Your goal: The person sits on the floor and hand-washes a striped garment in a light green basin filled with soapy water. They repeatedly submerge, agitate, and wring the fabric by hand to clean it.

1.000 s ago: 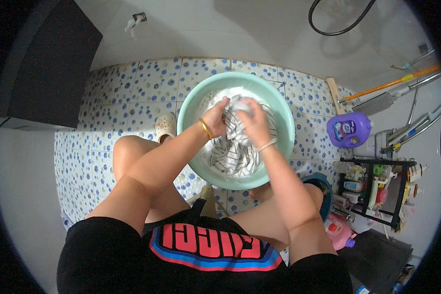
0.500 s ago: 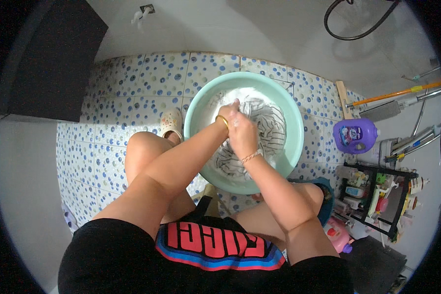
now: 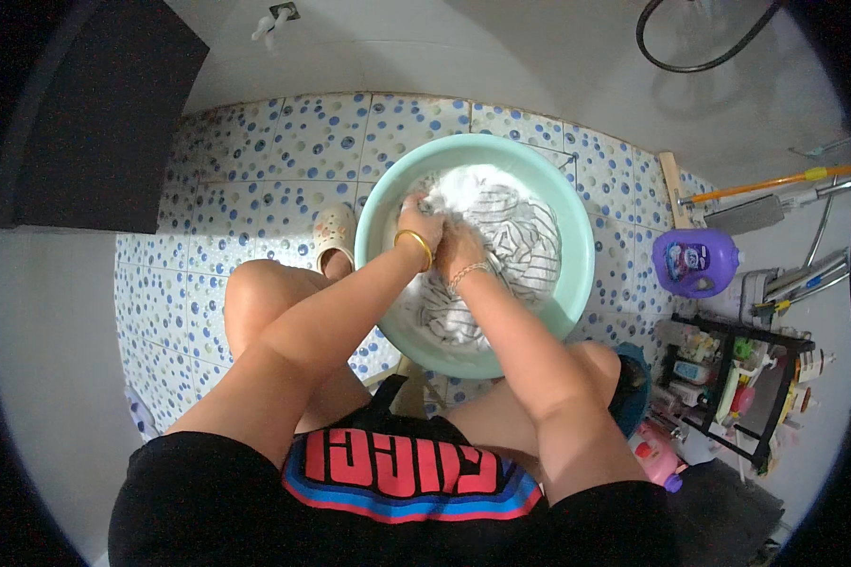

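A white garment with dark stripes (image 3: 525, 244) lies wet and bunched in a pale green basin (image 3: 577, 246), with white suds (image 3: 471, 185) at its far side. My left hand (image 3: 423, 223), a gold bangle on its wrist, is closed on a fold of the garment at the basin's left. Just right of it and touching it, my right hand (image 3: 460, 248), with a braided bracelet, is closed on the same cloth. The fingertips of both are partly hidden, and the right hand is slightly blurred.
Right of the basin stands a purple detergent jug (image 3: 697, 263). Beyond it are a black rack (image 3: 728, 387) of bottles and long-handled tools (image 3: 771, 184). A pink bottle (image 3: 656, 455) stands near a blue bucket (image 3: 633, 387). My clog (image 3: 334, 236) rests on the dotted tiles.
My hands were pressed together higher over the basin; now they sit lower and side by side in the cloth. More of the striped garment shows on the right.
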Tool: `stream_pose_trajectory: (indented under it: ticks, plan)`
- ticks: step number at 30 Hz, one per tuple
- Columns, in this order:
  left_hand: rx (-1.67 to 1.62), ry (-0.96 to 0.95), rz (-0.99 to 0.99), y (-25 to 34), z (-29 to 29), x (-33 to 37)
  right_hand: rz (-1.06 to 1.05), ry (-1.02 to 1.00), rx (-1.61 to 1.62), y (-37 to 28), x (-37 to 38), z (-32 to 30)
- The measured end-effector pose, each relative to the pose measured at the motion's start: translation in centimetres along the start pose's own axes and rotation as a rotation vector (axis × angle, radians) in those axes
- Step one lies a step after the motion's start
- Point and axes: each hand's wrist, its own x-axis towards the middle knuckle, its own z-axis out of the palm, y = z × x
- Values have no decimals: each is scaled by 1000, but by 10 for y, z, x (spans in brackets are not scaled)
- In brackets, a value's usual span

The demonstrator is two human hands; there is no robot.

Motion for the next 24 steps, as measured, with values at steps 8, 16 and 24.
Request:
stream_pose_trajectory:
  ticks: [8,16,24]
  plan:
    - [-150,-133,-66,-34,12,29,446,31,454,24,27,-17]
    - [-367,-534,-332,-35,37,43,304,188,380,-35,-2,-87]
    - [-768,-659,-401,-26,46,31,70,375,399,-42,-25,-104]
